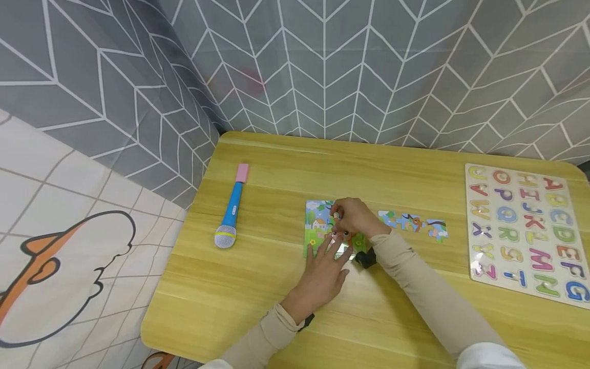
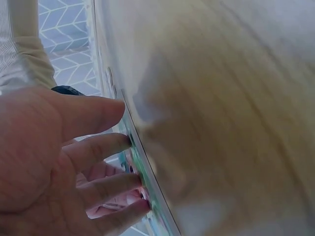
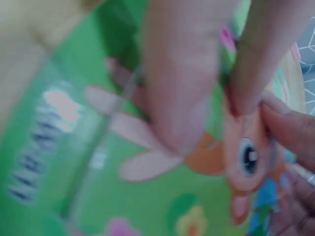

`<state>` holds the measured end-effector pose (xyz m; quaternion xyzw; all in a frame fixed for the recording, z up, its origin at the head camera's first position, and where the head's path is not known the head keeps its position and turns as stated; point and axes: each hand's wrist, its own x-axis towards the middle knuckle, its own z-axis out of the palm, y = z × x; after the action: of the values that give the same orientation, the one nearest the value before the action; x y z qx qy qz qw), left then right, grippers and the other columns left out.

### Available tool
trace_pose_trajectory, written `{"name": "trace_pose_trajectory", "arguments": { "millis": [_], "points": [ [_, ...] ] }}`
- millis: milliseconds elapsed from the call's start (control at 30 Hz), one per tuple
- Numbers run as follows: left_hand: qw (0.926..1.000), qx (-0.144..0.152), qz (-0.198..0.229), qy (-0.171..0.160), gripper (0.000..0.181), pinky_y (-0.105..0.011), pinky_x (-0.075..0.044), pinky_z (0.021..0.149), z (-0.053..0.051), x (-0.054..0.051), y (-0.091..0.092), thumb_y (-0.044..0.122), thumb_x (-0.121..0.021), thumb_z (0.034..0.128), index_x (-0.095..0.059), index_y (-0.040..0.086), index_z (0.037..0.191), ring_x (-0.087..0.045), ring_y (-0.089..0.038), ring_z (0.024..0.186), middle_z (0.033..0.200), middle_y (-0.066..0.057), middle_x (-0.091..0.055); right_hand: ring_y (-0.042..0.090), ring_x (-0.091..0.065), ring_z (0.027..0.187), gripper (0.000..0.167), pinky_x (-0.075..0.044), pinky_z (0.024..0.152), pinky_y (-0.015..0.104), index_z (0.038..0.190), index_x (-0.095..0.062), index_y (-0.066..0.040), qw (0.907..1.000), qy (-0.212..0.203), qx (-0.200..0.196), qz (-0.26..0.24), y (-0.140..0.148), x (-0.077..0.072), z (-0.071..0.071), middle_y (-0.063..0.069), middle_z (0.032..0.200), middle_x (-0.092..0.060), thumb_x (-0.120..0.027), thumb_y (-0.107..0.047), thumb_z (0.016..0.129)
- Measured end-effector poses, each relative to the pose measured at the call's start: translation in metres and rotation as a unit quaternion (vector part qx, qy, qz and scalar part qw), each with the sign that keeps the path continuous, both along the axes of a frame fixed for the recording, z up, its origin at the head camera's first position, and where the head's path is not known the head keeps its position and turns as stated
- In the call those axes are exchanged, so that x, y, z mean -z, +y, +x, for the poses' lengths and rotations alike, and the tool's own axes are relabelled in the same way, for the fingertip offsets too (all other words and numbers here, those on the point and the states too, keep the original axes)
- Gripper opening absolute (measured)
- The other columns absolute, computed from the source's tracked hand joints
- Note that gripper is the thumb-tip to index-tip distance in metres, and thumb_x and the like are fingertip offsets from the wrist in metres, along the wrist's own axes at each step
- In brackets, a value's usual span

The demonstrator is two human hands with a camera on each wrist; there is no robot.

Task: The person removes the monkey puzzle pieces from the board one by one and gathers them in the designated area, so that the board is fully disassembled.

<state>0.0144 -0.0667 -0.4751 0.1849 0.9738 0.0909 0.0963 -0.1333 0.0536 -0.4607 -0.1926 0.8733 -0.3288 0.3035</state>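
Note:
A colourful jigsaw puzzle with a cartoon deer, a house and flowers lies on the table. My left hand rests on its near part with spread, nearly straight fingers. In the left wrist view the fingertips of the left hand touch the puzzle's surface. My right hand is over the puzzle's upper right, thumb and fingers curled together around a small puzzle piece, mostly hidden by the fingers. The right wrist view shows the deer picture close up, with fingers of both hands on it.
Several loose puzzle pieces lie to the right of the puzzle. A wooden alphabet board with colourful letters stands farther right. A blue toy microphone with a pink end lies at left. Patterned grey curtain hangs behind the table.

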Motion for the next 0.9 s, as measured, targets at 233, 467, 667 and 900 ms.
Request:
{"name": "trace_pose_trajectory", "arguments": {
  "millis": [233, 467, 667, 900],
  "points": [
    [0.9994, 0.006, -0.027, 0.02, 0.051, -0.069, -0.045, 0.103, -0.001, 0.002, 0.003, 0.04, -0.059, 0.101, -0.05, 0.025, 0.149, -0.034, -0.035, 0.151, 0.16, -0.006, -0.041, 0.018, -0.062, 0.059, 0.02, -0.055, 0.053, 0.026, 0.108, -0.063, -0.001, 0.9982, 0.017, -0.021, -0.053, 0.005, -0.002, 0.006, 0.012, 0.088, -0.062, -0.072, 0.001, 0.09],
    [0.9988, 0.012, -0.039, 0.027, 0.056, -0.068, -0.046, 0.103, 0.002, 0.003, 0.003, 0.041, -0.061, 0.0996, -0.046, 0.025, 0.151, -0.035, -0.034, 0.151, 0.16, -0.004, -0.042, 0.018, -0.065, 0.066, 0.02, -0.059, 0.056, 0.028, 0.109, -0.066, -0.002, 0.9958, 0.024, -0.035, -0.081, 0.009, 0.0, 0.005, 0.011, 0.09, -0.064, -0.072, 0.0, 0.09],
    [0.9994, 0.0, -0.027, 0.022, 0.058, -0.07, -0.044, 0.104, 0.002, 0.004, 0.006, 0.041, -0.062, 0.099, -0.045, 0.023, 0.151, -0.034, -0.035, 0.151, 0.162, -0.002, -0.038, 0.018, -0.062, 0.064, 0.02, -0.056, 0.054, 0.027, 0.107, -0.07, -0.002, 0.9944, 0.009, -0.023, -0.103, 0.013, 0.004, 0.0, 0.012, 0.089, -0.066, -0.075, -0.005, 0.089],
    [0.999, -0.007, -0.028, 0.035, 0.06, -0.07, -0.044, 0.101, 0.001, 0.005, 0.009, 0.043, -0.065, 0.0967, -0.046, 0.022, 0.15, -0.036, -0.036, 0.149, 0.161, 0.0, -0.04, 0.014, -0.061, 0.067, 0.023, -0.054, 0.06, 0.024, 0.107, -0.07, -0.002, 0.9937, 0.029, -0.017, -0.107, 0.015, 0.012, -0.004, 0.01, 0.089, -0.068, -0.079, -0.008, 0.086]
  ]
}}
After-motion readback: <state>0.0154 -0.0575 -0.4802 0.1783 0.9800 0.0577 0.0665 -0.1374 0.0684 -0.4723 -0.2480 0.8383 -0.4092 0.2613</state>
